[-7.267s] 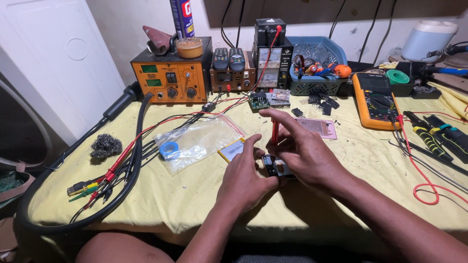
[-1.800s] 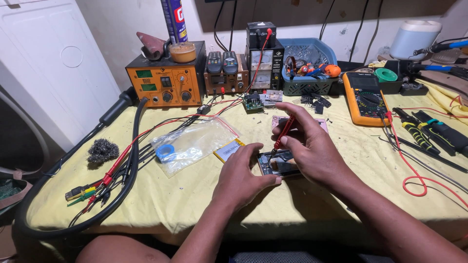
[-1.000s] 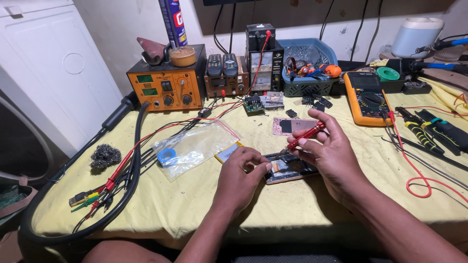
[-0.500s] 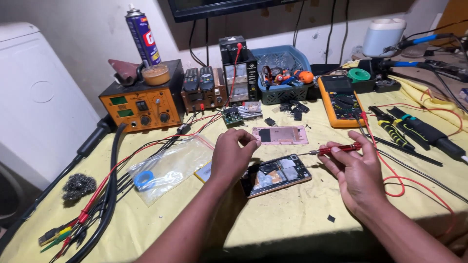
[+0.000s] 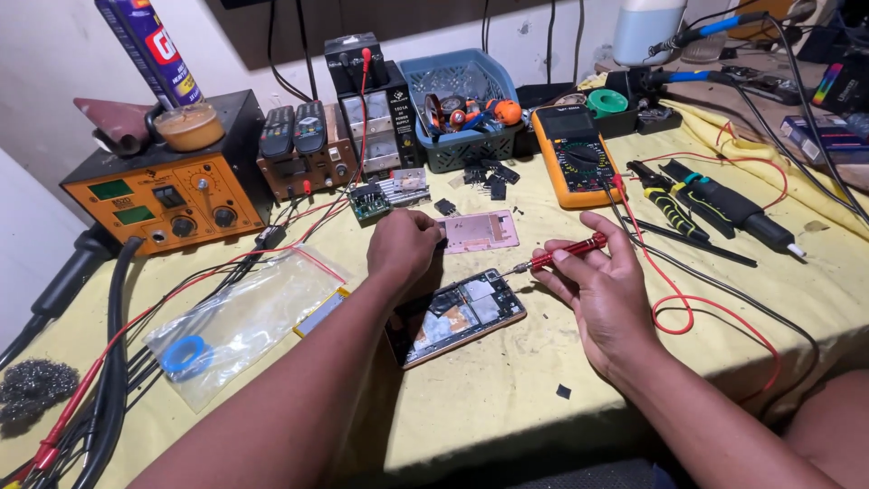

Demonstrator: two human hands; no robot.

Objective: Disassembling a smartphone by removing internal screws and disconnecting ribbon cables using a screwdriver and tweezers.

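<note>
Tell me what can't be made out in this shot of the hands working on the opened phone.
All in the head view:
- Opened phone: its near-left corner is hidden by the left hand and forearm.
- Red screwdriver: its tip is too small to tell whether it sits on a screw; the right hand covers the handle's end.
- Phone's inner parts: too small to identify.
- Spray can: its top is cut off by the upper edge.

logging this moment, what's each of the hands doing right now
Left hand: curled, resting on the top edge of the opened phone, holding nothing.
Right hand: closed on the red screwdriver, tip at the phone.
</note>
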